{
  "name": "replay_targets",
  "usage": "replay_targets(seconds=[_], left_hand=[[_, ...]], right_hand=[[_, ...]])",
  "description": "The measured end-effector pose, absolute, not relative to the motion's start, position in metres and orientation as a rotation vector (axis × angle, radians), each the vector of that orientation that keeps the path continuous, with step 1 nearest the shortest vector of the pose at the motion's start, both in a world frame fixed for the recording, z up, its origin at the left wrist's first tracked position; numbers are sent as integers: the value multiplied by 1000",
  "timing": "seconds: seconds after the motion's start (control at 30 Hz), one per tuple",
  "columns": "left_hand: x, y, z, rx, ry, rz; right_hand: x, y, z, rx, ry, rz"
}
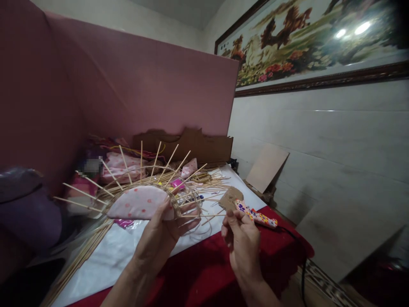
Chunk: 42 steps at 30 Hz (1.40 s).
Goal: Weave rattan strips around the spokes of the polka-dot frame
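A pink wall (153, 81) stands behind a red tabletop (198, 277) with a white sheet (99, 260) on it, and a big horse picture (277, 42) hangs at 1 o'clock. The left hand (162, 230) is grasping a half-round woven piece with a spotted cloth pad (137, 202), thumb in front and other fingers behind; the piece is held up over the tabletop, at 11 o'clock from that hand. Thin sticks (141, 162) poke out around its curved edge like sun rays. The right hand (243, 238) is curled closed, thumb against a finger, close to the end of the lowest stick; I can't tell if it pinches that stick or a thin strand. To work well here, I think the left hand should hold the woven edge firmly, but not squash it, and the right hand should pull gently so no stick snaps. At 1 o'clock from the right hand lies a flowery tool (257, 216) with a black cord (302, 247), by a scrap of card (230, 199); mind that cord. Farther off, at 11 o'clock, are spotted cloth (121, 167) and brown cardboard (185, 145).
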<state>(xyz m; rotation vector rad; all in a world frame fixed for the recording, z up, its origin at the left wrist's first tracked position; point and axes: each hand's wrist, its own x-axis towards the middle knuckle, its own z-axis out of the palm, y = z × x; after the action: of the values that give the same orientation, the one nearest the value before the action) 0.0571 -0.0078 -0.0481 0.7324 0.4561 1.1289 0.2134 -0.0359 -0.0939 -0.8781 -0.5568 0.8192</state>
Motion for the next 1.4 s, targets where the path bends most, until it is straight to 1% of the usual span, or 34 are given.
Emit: replay_targets(seconds=[0.23, 0.4, 0.63, 0.9, 1.1, 1.4], left_hand=[[57, -6, -42, 793, 477, 1142], [56, -7, -37, 865, 477, 1112], [57, -10, -38, 907, 451, 1058], [58, -13, -45, 915, 366, 1003], [53, -8, -47, 950, 325, 986], [44, -3, -47, 956, 377, 1029]], right_hand=[[226, -31, -100, -790, -306, 998], [219, -33, -109, -879, -416, 1099], [205, -24, -128, -832, -561, 1052], [207, -24, -129, -804, -636, 1132], [215, -15, -117, -828, -777, 1022], [220, 46, -72, -790, -909, 998]])
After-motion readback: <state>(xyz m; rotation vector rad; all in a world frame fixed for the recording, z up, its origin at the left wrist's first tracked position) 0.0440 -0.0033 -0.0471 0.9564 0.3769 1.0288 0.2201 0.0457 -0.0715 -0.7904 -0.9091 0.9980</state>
